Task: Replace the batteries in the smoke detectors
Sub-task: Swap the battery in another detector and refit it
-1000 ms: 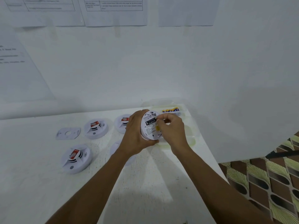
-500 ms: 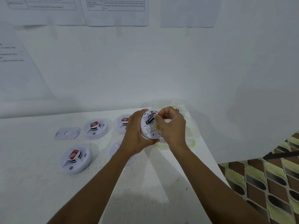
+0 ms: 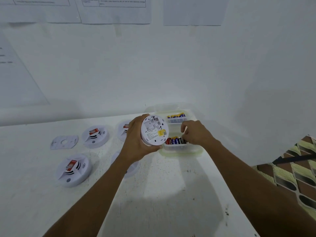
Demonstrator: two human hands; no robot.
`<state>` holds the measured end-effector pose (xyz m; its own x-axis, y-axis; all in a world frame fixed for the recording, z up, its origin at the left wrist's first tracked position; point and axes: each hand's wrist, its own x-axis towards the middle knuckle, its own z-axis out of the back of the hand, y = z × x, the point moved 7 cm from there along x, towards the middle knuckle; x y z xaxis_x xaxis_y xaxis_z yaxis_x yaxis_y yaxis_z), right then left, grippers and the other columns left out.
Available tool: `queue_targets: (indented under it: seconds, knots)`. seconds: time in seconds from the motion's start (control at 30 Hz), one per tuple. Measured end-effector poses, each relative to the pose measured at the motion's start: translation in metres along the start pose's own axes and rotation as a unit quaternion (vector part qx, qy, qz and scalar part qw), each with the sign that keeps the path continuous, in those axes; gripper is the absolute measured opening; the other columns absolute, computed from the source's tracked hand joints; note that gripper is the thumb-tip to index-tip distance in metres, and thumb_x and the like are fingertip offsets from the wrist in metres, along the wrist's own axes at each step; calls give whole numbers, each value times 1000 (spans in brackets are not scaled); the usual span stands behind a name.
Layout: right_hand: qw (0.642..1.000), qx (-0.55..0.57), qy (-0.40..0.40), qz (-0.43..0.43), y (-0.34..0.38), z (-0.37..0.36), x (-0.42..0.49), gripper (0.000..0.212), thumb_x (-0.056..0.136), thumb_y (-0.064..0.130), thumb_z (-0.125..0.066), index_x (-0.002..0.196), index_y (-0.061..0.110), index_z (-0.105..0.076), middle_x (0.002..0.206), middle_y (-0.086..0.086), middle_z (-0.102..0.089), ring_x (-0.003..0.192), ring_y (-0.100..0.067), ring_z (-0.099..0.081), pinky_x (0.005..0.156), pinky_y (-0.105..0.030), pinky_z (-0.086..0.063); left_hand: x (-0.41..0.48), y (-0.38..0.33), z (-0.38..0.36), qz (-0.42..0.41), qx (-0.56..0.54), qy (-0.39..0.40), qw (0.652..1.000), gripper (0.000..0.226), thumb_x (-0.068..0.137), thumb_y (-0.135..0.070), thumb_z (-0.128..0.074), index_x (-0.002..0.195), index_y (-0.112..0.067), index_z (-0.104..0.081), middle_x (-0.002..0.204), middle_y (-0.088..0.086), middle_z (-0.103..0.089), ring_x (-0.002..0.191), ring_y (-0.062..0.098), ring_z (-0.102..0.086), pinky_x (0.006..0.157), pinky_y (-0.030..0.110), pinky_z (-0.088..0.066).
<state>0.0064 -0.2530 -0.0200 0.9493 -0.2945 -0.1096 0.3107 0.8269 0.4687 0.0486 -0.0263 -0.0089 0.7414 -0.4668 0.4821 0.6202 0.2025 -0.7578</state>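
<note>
A: Where is everything right now?

B: The left hand [image 3: 136, 142] holds a round white smoke detector [image 3: 154, 130] off the counter [image 3: 171, 194], tilted so its back faces the viewer. Its grip wraps the rim, thumb underneath. The battery bay near the top looks empty.

A: And the other hand?

B: At three o'clock from the detector, the right hand [image 3: 195, 132] dips into the near compartment of a clear plastic box [image 3: 181, 149], fingers curled down onto a row of mixed batteries [image 3: 175, 140]. I cannot tell whether its grip pinches one or is letting go. A second row, blue and yellow batteries [image 3: 177, 115], lies in the far compartment at twelve o'clock.

A: How should this step go?

B: My judgement: keep used and fresh cells in separate compartments, take one fresh cell by its middle, match its ends to the bay's markings, and hold the detector steady while pressing in.

A: Anything else nearby?

B: At nine o'clock, more detectors [image 3: 95, 136] rest face up beside a loose mounting plate [image 3: 64, 142].
</note>
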Motion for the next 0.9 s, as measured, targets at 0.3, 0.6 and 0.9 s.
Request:
queue_targets:
  seconds: [0.3,0.6,0.9]
  knots:
    - [994,32,-85,66,10,33,13,3,89,21,-64,87,23,-64,84,4,-69,69,-16,-70,66,-30,-56,15,3,-2,-11,27,26,999,99,50,-57,-80,135,-30,-37,132,-24,-41,125,-11,-33,109,18,-25]
    - [995,-37,-3,95,36,30,106,11,83,18,-71,94,16,-72,93,-4,-73,74,-16,-65,74,-27,-52,33,15,6,-13,57,42,997,102,50,-45,-90,136,-28,-38,133,-19,-43,124,-12,-31,106,11,-22]
    - [994,-93,53,31,31,-8,140,14,79,26,-79,91,19,-78,98,-2,-74,93,-21,-67,88,-38,-56,40,26,16,5,53,39,998,101,48,-56,-84,134,-34,-35,134,-20,-41,126,-6,-32,109,31,-30]
